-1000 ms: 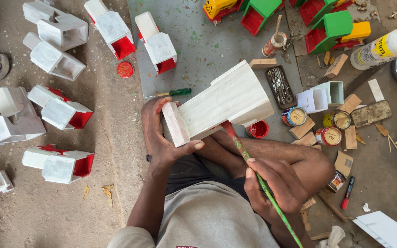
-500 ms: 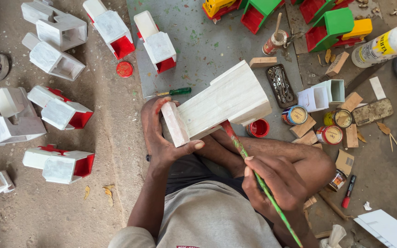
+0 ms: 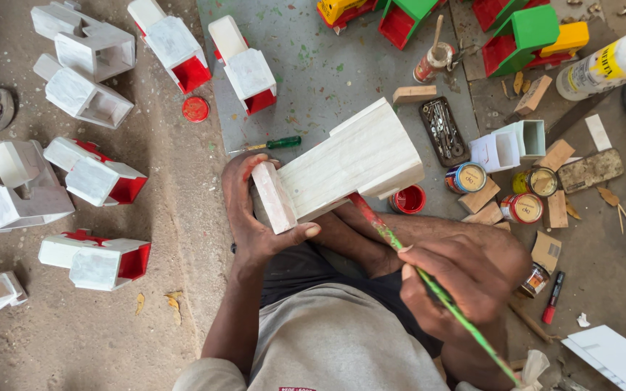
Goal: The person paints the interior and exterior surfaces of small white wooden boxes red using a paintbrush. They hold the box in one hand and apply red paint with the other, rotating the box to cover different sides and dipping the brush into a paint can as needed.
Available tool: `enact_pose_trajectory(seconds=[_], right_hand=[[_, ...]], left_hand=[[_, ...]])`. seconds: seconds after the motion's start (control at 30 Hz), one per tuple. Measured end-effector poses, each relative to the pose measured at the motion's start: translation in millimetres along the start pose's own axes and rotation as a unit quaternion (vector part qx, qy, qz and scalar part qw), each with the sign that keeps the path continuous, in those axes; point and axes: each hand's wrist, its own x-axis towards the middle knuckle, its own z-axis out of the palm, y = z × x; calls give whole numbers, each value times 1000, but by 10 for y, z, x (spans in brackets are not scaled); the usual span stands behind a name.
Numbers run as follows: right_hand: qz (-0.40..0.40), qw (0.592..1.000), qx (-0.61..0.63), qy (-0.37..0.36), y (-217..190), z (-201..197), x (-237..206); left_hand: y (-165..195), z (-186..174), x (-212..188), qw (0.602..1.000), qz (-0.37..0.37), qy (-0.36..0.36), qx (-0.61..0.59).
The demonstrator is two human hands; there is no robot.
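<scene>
A white-primed wooden toy house (image 3: 349, 170) is held above the lap, over the edge of the grey floor mat (image 3: 327, 72). Its outer faces are seen plain white; whether red has been laid inside cannot be told, since its open side is turned away. To the left of this house, on the bare floor, several similar white houses (image 3: 96, 261) are lying with their inner faces already painted red, while a few beyond them (image 3: 85, 98) are seen white only. Beyond the held house, finished pieces in green, red and yellow (image 3: 527, 36) are placed, so the work is judged to be about in the middle. The left hand (image 3: 255, 217) is clamped around the near end of the house, thumb pressed on its underside. The right hand (image 3: 465, 279) is pinched on a green paintbrush (image 3: 429, 279), whose red tip touches the lower edge of the house. Just right of the house, an open small red paint tin (image 3: 409, 199) is standing.
</scene>
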Motion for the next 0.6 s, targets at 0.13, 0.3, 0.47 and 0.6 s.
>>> enact_pose_trajectory(seconds=[0.13,0.3,0.47,0.6], right_hand=[[28,999,1,15,-60,-44,10],[-20,999,-27,2,1,-40,106],[3,1000,6,14,14,5,55],[-1,1000,13,22,39,42,26]], left_hand=[[8,-9,6,1000,0,-4,1],[18,-18,2,999,12,-9,33],[-1,-13,-16,1000,4,-8,4],[-57,-17,-32,1000,2,-7,-12]])
